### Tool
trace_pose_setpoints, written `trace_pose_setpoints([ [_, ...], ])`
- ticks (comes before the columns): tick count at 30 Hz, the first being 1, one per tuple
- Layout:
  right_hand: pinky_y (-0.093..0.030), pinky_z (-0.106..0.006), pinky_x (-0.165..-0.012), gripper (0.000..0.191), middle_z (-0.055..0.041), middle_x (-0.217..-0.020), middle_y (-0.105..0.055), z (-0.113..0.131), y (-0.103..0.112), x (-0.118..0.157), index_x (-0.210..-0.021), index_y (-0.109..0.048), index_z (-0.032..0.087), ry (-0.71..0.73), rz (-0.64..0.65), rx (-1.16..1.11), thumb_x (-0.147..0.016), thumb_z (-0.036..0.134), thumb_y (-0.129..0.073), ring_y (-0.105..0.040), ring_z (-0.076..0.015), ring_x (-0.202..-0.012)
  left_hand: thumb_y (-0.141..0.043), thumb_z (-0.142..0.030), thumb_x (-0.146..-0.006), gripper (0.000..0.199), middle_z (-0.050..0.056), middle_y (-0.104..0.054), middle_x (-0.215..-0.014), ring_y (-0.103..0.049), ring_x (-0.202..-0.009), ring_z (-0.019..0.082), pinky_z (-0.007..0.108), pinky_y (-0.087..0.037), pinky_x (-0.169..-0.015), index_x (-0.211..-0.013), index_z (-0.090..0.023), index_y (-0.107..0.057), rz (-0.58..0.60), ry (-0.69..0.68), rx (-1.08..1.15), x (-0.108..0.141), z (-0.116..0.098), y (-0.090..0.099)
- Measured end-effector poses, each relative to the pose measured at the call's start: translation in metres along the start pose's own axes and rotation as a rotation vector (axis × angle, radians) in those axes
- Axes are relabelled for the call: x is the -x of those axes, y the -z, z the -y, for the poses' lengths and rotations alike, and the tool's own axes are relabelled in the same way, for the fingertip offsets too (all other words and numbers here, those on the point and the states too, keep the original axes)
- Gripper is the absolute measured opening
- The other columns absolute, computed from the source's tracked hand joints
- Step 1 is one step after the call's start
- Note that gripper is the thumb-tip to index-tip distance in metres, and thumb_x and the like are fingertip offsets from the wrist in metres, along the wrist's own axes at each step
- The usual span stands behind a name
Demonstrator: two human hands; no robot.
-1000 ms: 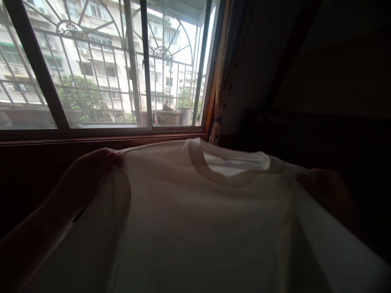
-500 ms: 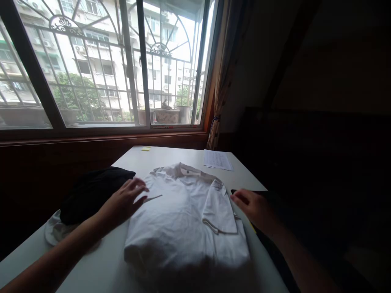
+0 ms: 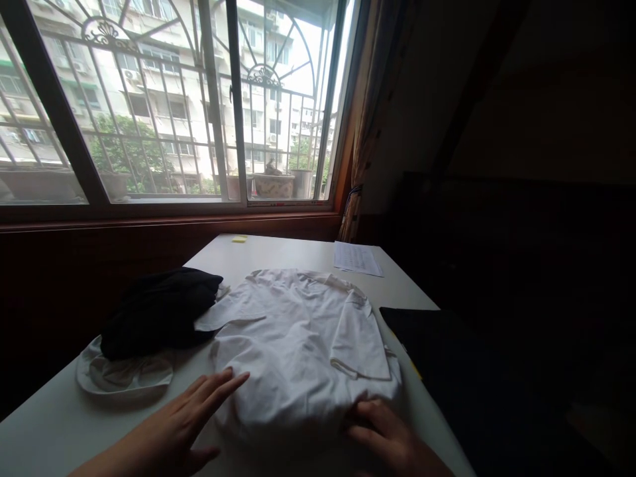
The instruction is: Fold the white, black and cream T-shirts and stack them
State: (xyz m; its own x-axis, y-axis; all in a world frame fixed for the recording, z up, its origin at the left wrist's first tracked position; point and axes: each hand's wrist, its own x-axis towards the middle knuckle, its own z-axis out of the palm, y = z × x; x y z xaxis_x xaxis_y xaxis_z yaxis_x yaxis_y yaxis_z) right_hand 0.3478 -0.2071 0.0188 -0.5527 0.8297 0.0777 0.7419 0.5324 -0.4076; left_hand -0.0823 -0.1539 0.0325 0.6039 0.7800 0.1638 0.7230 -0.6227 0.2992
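White shirt (image 3: 298, 344) seems mid-straightening: our left hand (image 3: 189, 414) is open at its near-left edge; our right hand's (image 3: 385, 430) grip we cannot tell; smoothing likely comes next.

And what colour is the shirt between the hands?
White. The shirt shows best in the head view.

I'm seeing matt, wrinkly cloth on the shirt (image 3: 293, 344), thin cotton by the look of it. Black clothes (image 3: 159, 308) come across to me as soft, dull fabric. The table (image 3: 285, 252) is smooth with slight sheen, papers (image 3: 358, 258) are matt, window sill (image 3: 278, 220) looks like glossy-ish wood, curtain (image 3: 352, 213) just cloth.
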Motion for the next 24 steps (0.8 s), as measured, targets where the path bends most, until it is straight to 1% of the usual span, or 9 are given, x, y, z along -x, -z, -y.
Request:
trace_pose_setpoints([
  [2, -0.046, -0.047, -0.111, 0.059, -0.0152, -0.151, -0.052, -0.011, -0.013, -0.001, -0.141, -0.062, 0.03, -0.023, -0.092, 0.141, -0.082, 0.025, -0.073, -0.047, -0.0371, -0.14, -0.073, -0.004, -0.074, 0.108, 0.008, -0.029, -0.168, -0.043, -0.145, 0.035, 0.048, -0.049, -0.11, -0.162, -0.04, -0.02, -0.029, -0.026, -0.077, -0.006, -0.003, -0.007],
  [4, -0.044, -0.051, -0.112, 0.071, -0.0139, -0.16, -0.041, -0.019, -0.023, -0.005, -0.149, -0.052, 0.033, -0.044, -0.174, 0.247, -0.082, 0.028, -0.075, -0.041, -0.0393, -0.145, -0.068, 0.002, -0.074, 0.109, 0.008, -0.016, -0.171, -0.034, -0.15, 0.036, 0.052, -0.045, -0.113, -0.162, -0.039, -0.019, -0.053, -0.062, -0.143, -0.015, -0.005, -0.012],
  [7, -0.043, -0.052, -0.113, 0.078, -0.0119, -0.166, -0.032, -0.026, -0.031, -0.016, -0.154, -0.045, 0.036, -0.071, -0.258, 0.359, -0.083, 0.038, -0.076, -0.035, -0.0394, -0.148, -0.065, 0.007, -0.072, 0.109, 0.007, -0.011, -0.172, -0.033, -0.151, 0.036, 0.053, -0.043, -0.115, -0.161, -0.039, -0.022, -0.075, -0.104, -0.186, -0.034, -0.005, -0.018],
  [9, -0.042, -0.055, -0.113, 0.077, -0.0117, -0.166, -0.032, -0.03, -0.032, -0.027, -0.153, -0.045, 0.036, -0.108, -0.287, 0.418, -0.083, 0.046, -0.076, -0.034, -0.0399, -0.149, -0.063, 0.007, -0.074, 0.104, 0.008, -0.019, -0.171, -0.038, -0.148, 0.034, 0.053, -0.045, -0.114, -0.159, -0.038, -0.026, -0.103, -0.114, -0.19, -0.048, -0.002, -0.021],
  [11, -0.041, -0.058, -0.112, 0.078, -0.0119, -0.163, -0.037, -0.034, -0.031, -0.039, -0.153, -0.047, 0.034, -0.144, -0.279, 0.456, -0.083, 0.053, -0.074, -0.036, -0.0412, -0.147, -0.062, 0.003, -0.079, 0.092, 0.009, -0.034, -0.165, -0.045, -0.143, 0.032, 0.052, -0.047, -0.113, -0.157, -0.035, -0.032, -0.148, -0.116, -0.176, -0.063, 0.001, -0.025],
  [15, -0.041, -0.061, -0.11, 0.077, -0.0148, -0.152, -0.053, -0.038, -0.029, -0.064, -0.147, -0.055, 0.023, -0.204, -0.254, 0.479, -0.082, 0.061, -0.071, -0.042, -0.0445, -0.141, -0.064, -0.006, -0.083, 0.071, 0.012, -0.06, -0.143, -0.055, -0.132, 0.03, 0.048, -0.049, -0.11, -0.148, -0.023, -0.044, -0.2, -0.066, -0.121, -0.092, 0.004, -0.032],
  [20, -0.042, -0.05, -0.11, 0.046, -0.0146, -0.132, -0.068, -0.022, -0.025, -0.096, -0.127, -0.068, 0.016, -0.308, -0.393, 0.492, -0.086, 0.036, -0.073, -0.054, -0.0376, -0.129, -0.063, -0.006, -0.082, 0.041, 0.01, -0.071, -0.123, -0.063, -0.12, 0.028, 0.044, -0.052, -0.102, -0.12, -0.02, -0.061, -0.177, -0.04, -0.109, -0.113, 0.001, -0.041],
  [22, -0.044, -0.046, -0.108, 0.026, -0.0122, -0.118, -0.073, -0.016, -0.019, -0.103, -0.114, -0.071, 0.017, -0.303, -0.429, 0.504, -0.089, 0.021, -0.067, -0.06, -0.0327, -0.121, -0.06, -0.004, -0.082, 0.037, 0.01, -0.073, -0.116, -0.066, -0.113, 0.027, 0.043, -0.053, -0.1, -0.116, -0.02, -0.062, -0.197, -0.048, -0.134, -0.115, 0.0, -0.042],
  [24, -0.046, -0.042, -0.103, 0.018, -0.0106, -0.106, -0.074, -0.014, -0.011, -0.106, -0.102, -0.072, 0.018, -0.273, -0.441, 0.496, -0.091, 0.011, -0.058, -0.065, -0.0289, -0.11, -0.056, -0.001, -0.083, 0.038, 0.01, -0.075, -0.109, -0.069, -0.106, 0.026, 0.042, -0.054, -0.096, -0.116, -0.02, -0.062, -0.227, -0.057, -0.148, -0.114, 0.0, -0.04],
])
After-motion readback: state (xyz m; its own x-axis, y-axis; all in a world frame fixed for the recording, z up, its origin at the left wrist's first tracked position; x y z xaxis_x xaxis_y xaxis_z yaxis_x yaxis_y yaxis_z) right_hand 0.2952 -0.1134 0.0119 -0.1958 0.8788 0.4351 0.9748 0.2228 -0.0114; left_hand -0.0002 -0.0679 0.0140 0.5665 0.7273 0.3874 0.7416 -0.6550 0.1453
